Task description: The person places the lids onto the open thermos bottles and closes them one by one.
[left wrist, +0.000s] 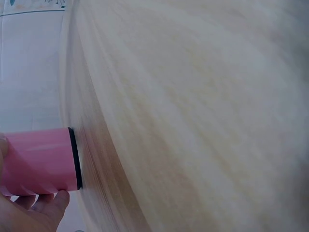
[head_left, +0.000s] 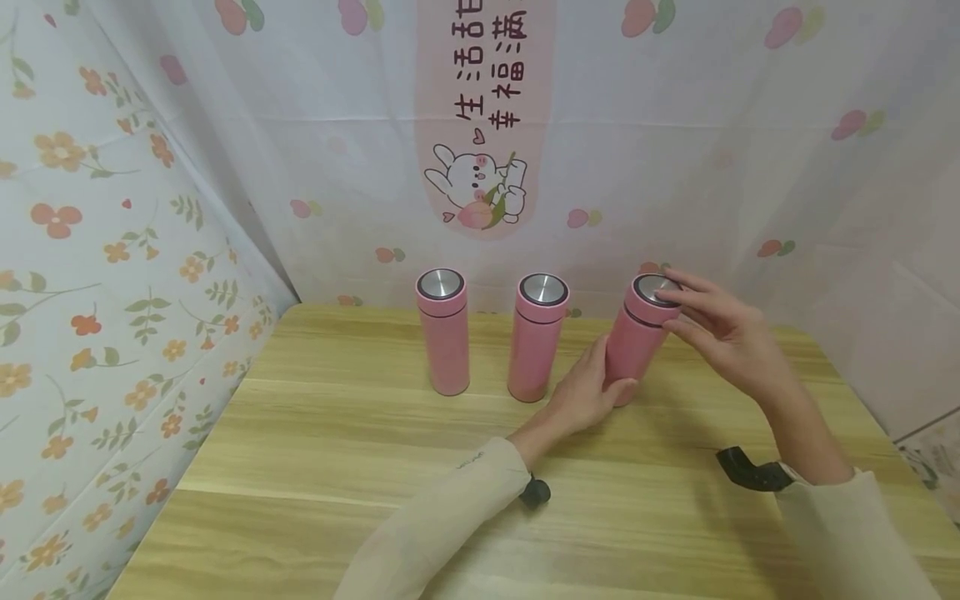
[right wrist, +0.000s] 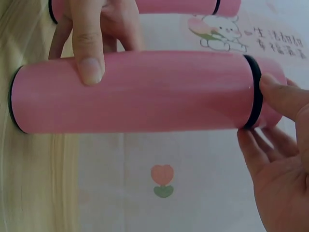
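Note:
A pink thermos (head_left: pixel 632 354) with a silver-topped lid (head_left: pixel 649 312) stands on the right of the row, tilted a little in the head view. Low on its body, my left hand (head_left: pixel 583 395) grips it, thumb on the near side. Thumb and fingers of my right hand (head_left: pixel 727 333) hold the lid from the right. In the right wrist view the thumb presses the lid just above the black ring (right wrist: pixel 254 92). The left wrist view shows the dark base rim (left wrist: pixel 76 158) close to the table, with the left fingers curled round the body.
Two matching pink thermoses stand upright to the left, a middle one (head_left: pixel 536 354) and a far-left one (head_left: pixel 447 350). Behind the wooden table (head_left: pixel 337 467) hangs a white printed cloth (head_left: pixel 675 167). A floral cloth (head_left: pixel 112 292) hangs along the left side.

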The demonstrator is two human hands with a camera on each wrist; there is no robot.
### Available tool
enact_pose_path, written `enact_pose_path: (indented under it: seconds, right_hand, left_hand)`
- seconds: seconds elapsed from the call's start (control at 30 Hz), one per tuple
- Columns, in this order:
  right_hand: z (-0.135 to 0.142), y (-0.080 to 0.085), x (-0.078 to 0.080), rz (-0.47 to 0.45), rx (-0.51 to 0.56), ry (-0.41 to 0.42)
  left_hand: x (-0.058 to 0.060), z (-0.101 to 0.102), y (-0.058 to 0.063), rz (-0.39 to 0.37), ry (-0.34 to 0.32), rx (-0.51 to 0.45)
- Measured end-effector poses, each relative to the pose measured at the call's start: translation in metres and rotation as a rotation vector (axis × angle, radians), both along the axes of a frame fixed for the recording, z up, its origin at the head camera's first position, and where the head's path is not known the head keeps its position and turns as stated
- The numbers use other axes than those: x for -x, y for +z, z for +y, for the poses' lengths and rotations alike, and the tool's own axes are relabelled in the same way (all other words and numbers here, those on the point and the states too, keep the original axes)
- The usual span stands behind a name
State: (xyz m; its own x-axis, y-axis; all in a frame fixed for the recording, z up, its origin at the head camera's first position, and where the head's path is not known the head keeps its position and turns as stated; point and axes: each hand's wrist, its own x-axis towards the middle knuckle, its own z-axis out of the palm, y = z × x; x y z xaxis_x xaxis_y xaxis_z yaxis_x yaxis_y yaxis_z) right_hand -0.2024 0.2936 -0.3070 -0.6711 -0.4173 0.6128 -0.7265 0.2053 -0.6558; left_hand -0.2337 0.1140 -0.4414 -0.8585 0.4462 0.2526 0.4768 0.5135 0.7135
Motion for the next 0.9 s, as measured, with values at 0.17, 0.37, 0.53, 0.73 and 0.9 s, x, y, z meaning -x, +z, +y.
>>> enact_pose_path:
  seconds: [0.17,0.37,0.53,0.73,0.9]
  right_hand:
    - [-0.010,0.002,-0.006,0.085,-0.109,-0.207]
    - [-0.015,-0.010,-0.004,0.215,-0.203,-0.434]
    - [-0.022,-0.015,-0.006,0.265,-0.235,-0.546]
    - [-0.036,-0.019,-0.010,0.331,-0.219,-0.622]
    - [-0.043,-0.021,-0.012,0.378,-0.256,-0.672]
  left_hand:
    - [-0.001,0.000,0.001,-0.003,0.010,0.007]
    - [0.000,0.000,0.000,0.008,0.010,0.017]
    - [0.000,0.001,0.000,0.020,0.017,0.020]
    - [0.001,0.001,-0.001,0.065,0.015,0.012]
    - [0.000,0.001,-0.001,0.076,0.021,0.016]
